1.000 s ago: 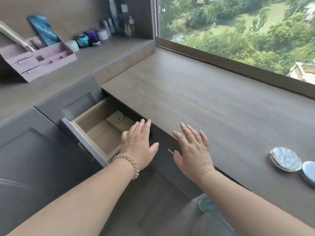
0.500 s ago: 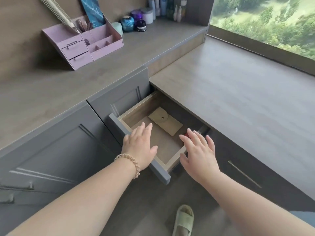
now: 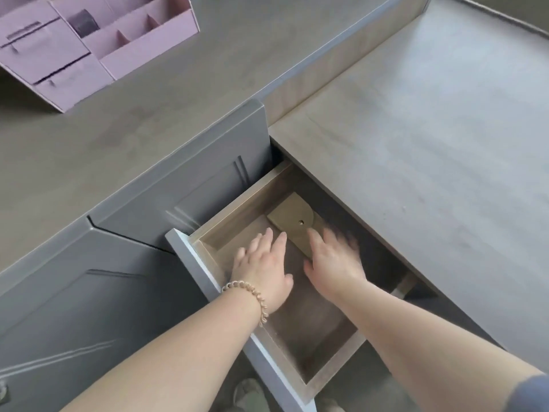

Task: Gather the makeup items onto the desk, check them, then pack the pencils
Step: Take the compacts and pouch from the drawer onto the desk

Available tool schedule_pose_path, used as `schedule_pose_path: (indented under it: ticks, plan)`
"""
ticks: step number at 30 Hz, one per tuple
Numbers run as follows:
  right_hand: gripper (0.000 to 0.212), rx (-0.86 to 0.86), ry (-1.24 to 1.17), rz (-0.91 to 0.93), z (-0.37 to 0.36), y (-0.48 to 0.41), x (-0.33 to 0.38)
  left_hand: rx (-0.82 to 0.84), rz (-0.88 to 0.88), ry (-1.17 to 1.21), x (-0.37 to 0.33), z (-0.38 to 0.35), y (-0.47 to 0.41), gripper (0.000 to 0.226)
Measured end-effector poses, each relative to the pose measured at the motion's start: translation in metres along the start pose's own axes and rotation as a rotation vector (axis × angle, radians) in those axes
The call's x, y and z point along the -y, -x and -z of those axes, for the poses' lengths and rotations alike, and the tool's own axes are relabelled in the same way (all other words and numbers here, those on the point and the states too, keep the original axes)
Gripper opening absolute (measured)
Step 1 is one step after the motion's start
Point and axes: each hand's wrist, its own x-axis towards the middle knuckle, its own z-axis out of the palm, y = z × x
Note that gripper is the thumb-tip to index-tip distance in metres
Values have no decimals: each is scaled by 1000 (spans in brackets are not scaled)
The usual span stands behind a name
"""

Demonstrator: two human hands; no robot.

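Table [image 3: 430, 150]: grey-brown top filling the right and far side, with a raised counter level [image 3: 142, 120] to its left.
Cabinet fronts [image 3: 89, 292]: grey panelled doors on the left, below the raised level.
Drawer [image 3: 208, 272]: pulled out from under the table edge at centre, wooden inside, grey front on its left.
Organiser [image 3: 98, 40]: lilac box with small drawers and open compartments, far left on the raised level.
Left hand [image 3: 263, 270]: flat, fingers spread, empty, inside the drawer near its left wall; beaded bracelet [image 3: 252, 295] on the wrist.
Right hand [image 3: 334, 261]: fingers apart, blurred, empty, over the near end of the pouch.
Pouch [image 3: 292, 220]: flat tan snap-flap case on the drawer floor, far end.
Makeup pencils: cannot tell where.
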Motion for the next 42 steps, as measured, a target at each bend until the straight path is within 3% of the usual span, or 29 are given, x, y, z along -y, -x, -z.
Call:
schedule_pose_path:
  ticks: [7,11,14,18,22,25,29,31,33,34,37,42]
  plan:
    - [72,142,-100,-230,-39,-37,-11,88,-52,-136,9,-37,-57,78]
    - [75,49,-66,-315,-53,-46,-4,202,-99,-196,14,-48,-77,81]
    - [78,9,-92,-396,-55,-45,4,263,-32,-14,15,-48,-80,78]
    - [69,76,-398,-421,-46,-29,32,288,122,387,21,-28,-72,64]
    - [70,56,-446,-355,-32,0,59,245,135,409,40,-1,-59,74]
    - [67,-114,-558,-383,0,21,72,190,138,555,40,20,-43,79]
    - [68,-459,-721,-473,63,62,63,230,7,952,-2,51,-15,81]
    - [68,-587,-767,-527,87,87,50,252,-141,1009,-30,65,3,64]
    - [68,-684,-734,-600,106,118,34,207,-318,1001,-63,80,24,36]
    - [68,-712,-717,-641,111,130,27,181,-389,975,-76,87,32,34]
    - [67,-790,-697,-780,122,179,-2,152,-607,857,-122,100,60,52]
    - [65,-905,-674,-914,134,279,-53,161,-833,721,-208,89,120,59]
